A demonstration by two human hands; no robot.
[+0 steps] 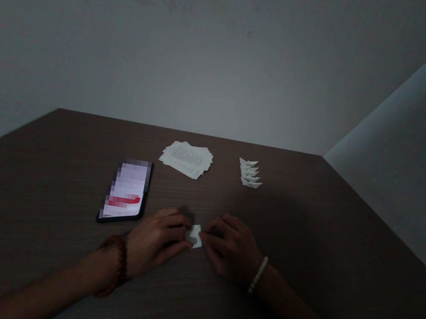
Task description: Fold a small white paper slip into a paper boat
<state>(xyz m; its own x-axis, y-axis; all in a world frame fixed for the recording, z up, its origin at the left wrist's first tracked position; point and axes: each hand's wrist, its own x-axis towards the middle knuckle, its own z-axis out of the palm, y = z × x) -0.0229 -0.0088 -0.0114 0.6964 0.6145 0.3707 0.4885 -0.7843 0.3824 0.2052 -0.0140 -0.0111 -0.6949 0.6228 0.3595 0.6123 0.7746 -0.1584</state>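
My left hand [158, 240] and my right hand [231, 247] meet near the front middle of a dark wooden table [52, 165]. Between their fingertips they pinch a small folded piece of white paper [196, 235], which lies low on the tabletop. Both hands have their fingers curled and pressed on the paper. A brown bead bracelet is on my left wrist, a white bead bracelet on my right wrist.
A phone [126, 191] with a lit screen lies left of my hands. A loose stack of white paper sheets [187, 159] sits further back. Several small folded paper boats [250, 174] stand in a row at the back right. Grey walls enclose the table.
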